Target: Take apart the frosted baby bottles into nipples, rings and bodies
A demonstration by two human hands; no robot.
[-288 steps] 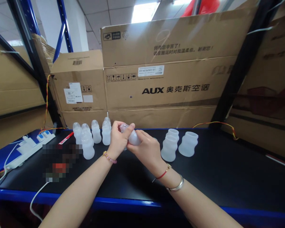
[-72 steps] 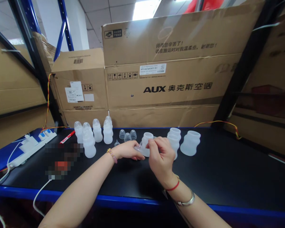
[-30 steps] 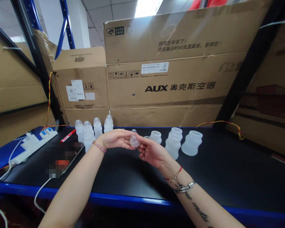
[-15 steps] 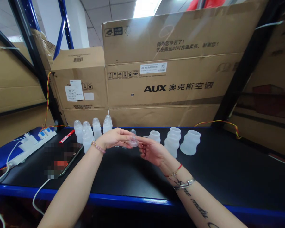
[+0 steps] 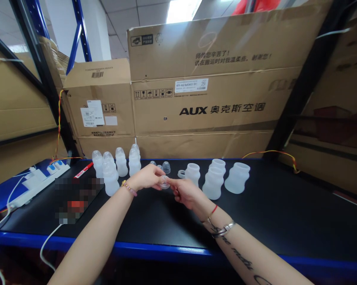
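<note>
Lying far left: power strip (image 5: pixel 32 183), red marker (image 5: pixel 83 170). Capped bottles (image 5: pixel 111 181) cluster upright next. Left hand (image 5: pixel 147 178) pinches clear cap (image 5: pixel 164 182) just above table (image 5: pixel 285 206), mid-bench. Right hand (image 5: pixel 186 192) meets it, fingertips pressed on cap's other side. Loose caps (image 5: pixel 166 167) behind hands. Ring (image 5: pixel 181 173) beside open bottles (image 5: pixel 213 183), upright at right.

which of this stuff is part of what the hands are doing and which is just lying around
In use: left hand and right hand pinching a clear cap; loose caps; open bottles; capped bottles.
Lying about: red marker; power strip; cardboard boxes.
</note>
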